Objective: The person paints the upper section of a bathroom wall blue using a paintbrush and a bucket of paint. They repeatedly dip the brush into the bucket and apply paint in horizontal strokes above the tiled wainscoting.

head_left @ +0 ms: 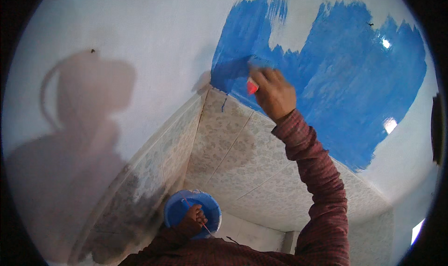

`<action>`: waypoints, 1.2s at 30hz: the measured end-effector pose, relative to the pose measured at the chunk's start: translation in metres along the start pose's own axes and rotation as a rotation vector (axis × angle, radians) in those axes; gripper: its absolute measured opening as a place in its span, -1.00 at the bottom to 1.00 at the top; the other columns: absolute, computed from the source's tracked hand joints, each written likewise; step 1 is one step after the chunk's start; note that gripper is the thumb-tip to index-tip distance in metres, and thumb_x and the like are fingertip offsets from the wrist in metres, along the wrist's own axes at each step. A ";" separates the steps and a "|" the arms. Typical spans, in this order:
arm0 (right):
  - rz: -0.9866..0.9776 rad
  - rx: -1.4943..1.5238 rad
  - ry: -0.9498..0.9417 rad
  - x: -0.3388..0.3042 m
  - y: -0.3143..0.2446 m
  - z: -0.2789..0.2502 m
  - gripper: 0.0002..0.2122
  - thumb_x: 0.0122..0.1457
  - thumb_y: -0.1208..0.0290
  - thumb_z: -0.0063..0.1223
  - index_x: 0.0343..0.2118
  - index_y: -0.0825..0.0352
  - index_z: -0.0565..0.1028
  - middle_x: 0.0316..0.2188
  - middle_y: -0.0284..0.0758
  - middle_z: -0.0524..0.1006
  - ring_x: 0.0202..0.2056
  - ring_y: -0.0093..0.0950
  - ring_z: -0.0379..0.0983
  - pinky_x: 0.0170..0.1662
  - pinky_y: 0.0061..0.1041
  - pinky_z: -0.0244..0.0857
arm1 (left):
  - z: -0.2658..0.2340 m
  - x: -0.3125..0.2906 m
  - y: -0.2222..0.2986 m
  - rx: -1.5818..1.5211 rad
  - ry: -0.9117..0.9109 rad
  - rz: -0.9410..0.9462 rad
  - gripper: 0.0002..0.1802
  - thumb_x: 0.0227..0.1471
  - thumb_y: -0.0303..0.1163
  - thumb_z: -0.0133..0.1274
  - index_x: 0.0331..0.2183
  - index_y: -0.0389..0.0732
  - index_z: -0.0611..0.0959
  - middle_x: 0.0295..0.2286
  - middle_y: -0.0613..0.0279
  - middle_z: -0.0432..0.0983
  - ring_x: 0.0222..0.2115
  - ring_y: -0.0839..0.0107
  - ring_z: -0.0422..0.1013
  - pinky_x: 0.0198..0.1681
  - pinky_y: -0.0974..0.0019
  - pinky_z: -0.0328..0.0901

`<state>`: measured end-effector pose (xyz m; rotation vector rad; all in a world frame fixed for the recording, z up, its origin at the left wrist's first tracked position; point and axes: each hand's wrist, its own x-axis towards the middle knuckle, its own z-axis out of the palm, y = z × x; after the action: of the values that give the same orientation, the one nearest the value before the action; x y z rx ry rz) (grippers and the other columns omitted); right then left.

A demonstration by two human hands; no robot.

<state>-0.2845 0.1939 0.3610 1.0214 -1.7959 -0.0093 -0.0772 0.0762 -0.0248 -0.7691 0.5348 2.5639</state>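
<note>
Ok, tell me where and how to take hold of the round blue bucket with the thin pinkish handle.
Best by the middle of the thin pinkish handle, coming from above: it spans the upward-facing open mouth of the round blue bucket, so the weight should hang balanced below. The left hand is closed around that middle part.

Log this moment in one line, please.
Right hand: holds red handle at wall | Left hand: holds thin handle over bucket | Wall: partly blue
</note>
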 end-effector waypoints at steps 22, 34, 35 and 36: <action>-0.192 -0.217 0.256 0.080 0.078 -0.045 -0.77 -0.08 0.46 0.06 -0.28 0.18 0.47 -0.41 -0.36 0.48 -0.39 -0.33 0.41 -0.36 -0.40 0.33 | -0.002 0.002 -0.004 0.011 -0.042 0.019 -0.71 -0.03 -0.27 -0.09 -0.65 -0.06 0.19 -0.74 0.40 0.00 -0.73 0.52 0.00 -0.51 0.38 0.12; 0.213 0.304 0.072 0.045 0.072 -0.050 -0.81 -0.05 0.31 0.09 -0.38 0.29 0.49 -0.55 -0.28 0.49 -0.50 -0.36 0.44 -0.43 -0.45 0.32 | 0.004 -0.004 -0.004 0.111 -0.023 0.090 -0.69 -0.03 -0.28 -0.10 -0.67 -0.05 0.18 -0.78 0.41 -0.02 -0.76 0.52 -0.03 -0.50 0.34 0.14; 0.242 0.311 0.113 0.061 0.088 -0.055 -0.78 -0.03 0.26 0.08 -0.41 0.32 0.49 -0.59 -0.25 0.50 -0.54 -0.35 0.45 -0.43 -0.46 0.32 | 0.006 -0.004 -0.002 0.026 0.000 0.033 -0.69 -0.04 -0.28 -0.10 -0.69 -0.04 0.18 -0.79 0.41 -0.02 -0.76 0.52 -0.03 -0.51 0.34 0.13; 0.266 0.327 0.164 0.076 0.101 -0.060 -0.74 -0.01 0.21 0.07 -0.44 0.35 0.50 -0.62 -0.23 0.50 -0.57 -0.35 0.46 -0.43 -0.47 0.32 | 0.007 -0.004 -0.001 0.037 0.001 0.027 -0.68 -0.04 -0.28 -0.10 -0.70 -0.04 0.18 -0.80 0.42 -0.03 -0.77 0.52 -0.03 -0.51 0.34 0.13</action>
<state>-0.3106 0.2360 0.4920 0.9678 -1.8021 0.5327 -0.0765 0.0795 -0.0167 -0.7557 0.5952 2.5704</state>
